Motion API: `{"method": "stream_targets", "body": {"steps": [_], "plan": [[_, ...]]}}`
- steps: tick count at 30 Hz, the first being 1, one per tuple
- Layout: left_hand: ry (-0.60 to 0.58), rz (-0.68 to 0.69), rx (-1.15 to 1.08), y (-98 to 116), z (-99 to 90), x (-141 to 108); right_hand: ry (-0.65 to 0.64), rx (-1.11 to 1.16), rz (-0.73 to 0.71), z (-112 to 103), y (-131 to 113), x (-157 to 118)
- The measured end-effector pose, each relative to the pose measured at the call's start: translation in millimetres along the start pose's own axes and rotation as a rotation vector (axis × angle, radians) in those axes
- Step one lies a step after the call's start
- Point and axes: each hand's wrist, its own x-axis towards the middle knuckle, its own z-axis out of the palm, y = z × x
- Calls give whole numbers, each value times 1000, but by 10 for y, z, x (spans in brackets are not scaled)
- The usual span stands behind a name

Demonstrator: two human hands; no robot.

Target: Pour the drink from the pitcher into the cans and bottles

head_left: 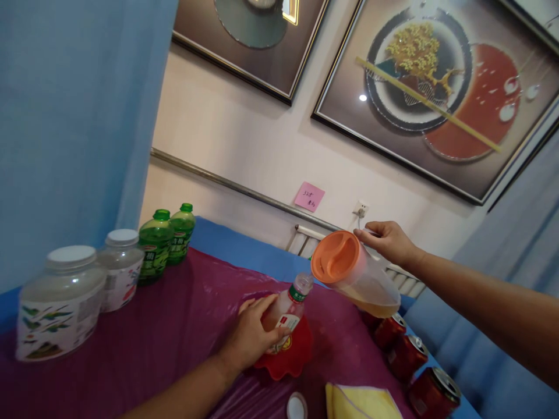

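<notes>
My left hand [248, 336] is wrapped round a clear plastic bottle [285, 314] with a green band at its neck and a white label. The bottle has no cap on and tilts slightly to the right, over a red scalloped dish [286, 366]. My right hand [389, 241] grips a clear pitcher [371, 286] with an orange lid, hiding most of its handle. The pitcher is tipped left, its lid close beside the bottle's mouth. Light brown liquid lies along the pitcher's lower side. I cannot make out a stream between them.
White-lidded jars [61, 302] and green bottles [155, 247] stand at left. Several red cans [408, 358] line the right edge. Near the front lie a white cap [297, 406] and a folded yellow cloth [362, 402]. A purple sheet [209, 291] covers the table.
</notes>
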Motion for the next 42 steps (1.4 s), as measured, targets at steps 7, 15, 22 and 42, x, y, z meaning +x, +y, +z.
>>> {"method": "stream_targets", "body": {"steps": [7, 15, 22, 42], "plan": [[-4, -4, 14, 9, -5, 1, -3, 2, 3, 8, 2, 1], [4, 3, 22, 8, -2, -5, -11, -4, -5, -1, 0, 20], [13, 13, 15, -36, 32, 7, -1, -15, 6, 14, -13, 25], [30, 19, 3, -15, 19, 5, 32, 48, 23, 71, -27, -34]]}}
